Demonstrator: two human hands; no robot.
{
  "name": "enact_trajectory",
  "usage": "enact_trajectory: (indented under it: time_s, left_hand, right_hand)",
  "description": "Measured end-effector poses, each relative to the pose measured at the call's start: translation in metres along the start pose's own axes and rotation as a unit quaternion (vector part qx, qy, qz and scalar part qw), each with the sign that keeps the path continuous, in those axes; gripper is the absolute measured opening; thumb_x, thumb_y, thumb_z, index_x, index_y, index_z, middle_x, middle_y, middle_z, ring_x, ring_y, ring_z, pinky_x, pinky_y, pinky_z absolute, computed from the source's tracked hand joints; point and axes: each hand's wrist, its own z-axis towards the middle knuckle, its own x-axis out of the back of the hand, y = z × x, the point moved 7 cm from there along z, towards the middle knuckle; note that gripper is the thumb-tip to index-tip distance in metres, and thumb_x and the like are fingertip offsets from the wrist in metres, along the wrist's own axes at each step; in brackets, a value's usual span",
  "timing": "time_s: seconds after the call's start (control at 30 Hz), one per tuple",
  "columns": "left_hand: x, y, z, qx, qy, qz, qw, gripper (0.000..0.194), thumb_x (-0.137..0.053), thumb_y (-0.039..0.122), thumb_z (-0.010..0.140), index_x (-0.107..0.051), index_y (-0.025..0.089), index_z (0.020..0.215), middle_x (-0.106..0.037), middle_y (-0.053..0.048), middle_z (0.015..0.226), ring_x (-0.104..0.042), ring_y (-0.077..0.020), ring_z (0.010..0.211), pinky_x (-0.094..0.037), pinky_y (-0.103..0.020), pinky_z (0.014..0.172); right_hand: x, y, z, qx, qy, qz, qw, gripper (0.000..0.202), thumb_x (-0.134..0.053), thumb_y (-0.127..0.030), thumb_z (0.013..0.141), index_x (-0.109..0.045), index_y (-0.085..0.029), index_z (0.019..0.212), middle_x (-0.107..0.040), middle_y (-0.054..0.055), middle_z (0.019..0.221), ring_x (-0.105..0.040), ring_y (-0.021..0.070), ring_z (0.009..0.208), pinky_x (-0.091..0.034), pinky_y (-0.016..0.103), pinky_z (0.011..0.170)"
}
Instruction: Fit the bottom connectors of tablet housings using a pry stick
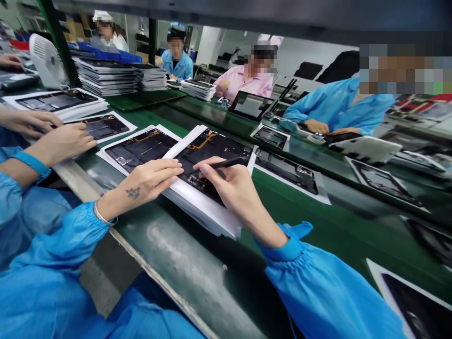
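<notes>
My right hand (231,188) is closed around a slim black pen-shaped tool (233,162), whose tip I cannot make out. That hand rests over an opened tablet housing (226,143), black inside with an orange flex cable. The housing lies on a thick stack of white sheets (201,209) on the bench. Fingers stretched out and close together, my left hand (144,181) lies on the housing's near left edge and the sheets. Left of it, a second tablet housing (141,148) sits on white paper, partly overlapped by the first one's sheets.
A co-worker's hands (60,141) work on a tablet housing at left. More housings on paper (287,169) line the green bench (289,221). Stacked housings (106,77) and a white fan (47,61) stand behind. Several people sit opposite; a shelf (247,14) hangs overhead.
</notes>
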Motion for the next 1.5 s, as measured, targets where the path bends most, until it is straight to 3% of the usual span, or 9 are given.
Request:
enact_trajectory:
  time_s: [0.23, 0.57, 1.1, 1.5]
  left_hand:
    - [-0.002, 0.0, -0.002, -0.006, 0.005, 0.026, 1.0, 0.028, -0.047, 0.02, 0.102, -0.066, 0.017, 0.123, -0.069, -0.009, 0.129, -0.063, -0.0207, 0.125, -0.053, -0.037, 0.109]
    - [0.0, 0.006, -0.001, -0.055, 0.016, 0.069, 0.996, 0.025, -0.05, 0.015, 0.1, -0.066, 0.008, 0.118, -0.069, -0.015, 0.124, -0.068, -0.0249, 0.117, -0.058, -0.037, 0.102]
    - [0.0, 0.005, -0.002, -0.041, 0.007, 0.066, 0.997, 0.024, -0.051, 0.015, 0.1, -0.067, 0.007, 0.116, -0.07, -0.015, 0.123, -0.068, -0.026, 0.116, -0.058, -0.039, 0.101]
    - [-0.003, 0.002, -0.001, -0.023, 0.002, 0.062, 0.998, 0.026, -0.048, 0.02, 0.102, -0.065, 0.011, 0.12, -0.07, -0.011, 0.124, -0.066, -0.0236, 0.12, -0.056, -0.037, 0.105]
  right_hand:
    - [-0.005, -0.002, 0.002, -0.005, -0.01, -0.013, 1.0, 0.022, -0.059, -0.034, 0.097, -0.075, -0.019, 0.093, -0.073, 0.002, 0.088, -0.066, 0.0157, 0.079, -0.049, 0.029, 0.075]
    - [-0.009, -0.002, 0.002, 0.002, -0.021, -0.023, 1.0, 0.019, -0.06, -0.029, 0.097, -0.075, -0.018, 0.094, -0.073, 0.003, 0.091, -0.066, 0.0154, 0.082, -0.048, 0.029, 0.077]
    - [-0.009, -0.004, -0.001, 0.001, -0.023, -0.049, 0.999, 0.019, -0.059, -0.029, 0.097, -0.074, -0.018, 0.094, -0.073, 0.004, 0.09, -0.065, 0.0159, 0.081, -0.048, 0.029, 0.075]
    - [-0.002, -0.007, -0.009, 0.004, 0.025, -0.069, 0.997, 0.018, -0.058, -0.027, 0.094, -0.072, -0.017, 0.087, -0.072, 0.004, 0.086, -0.062, 0.0148, 0.074, -0.046, 0.028, 0.069]
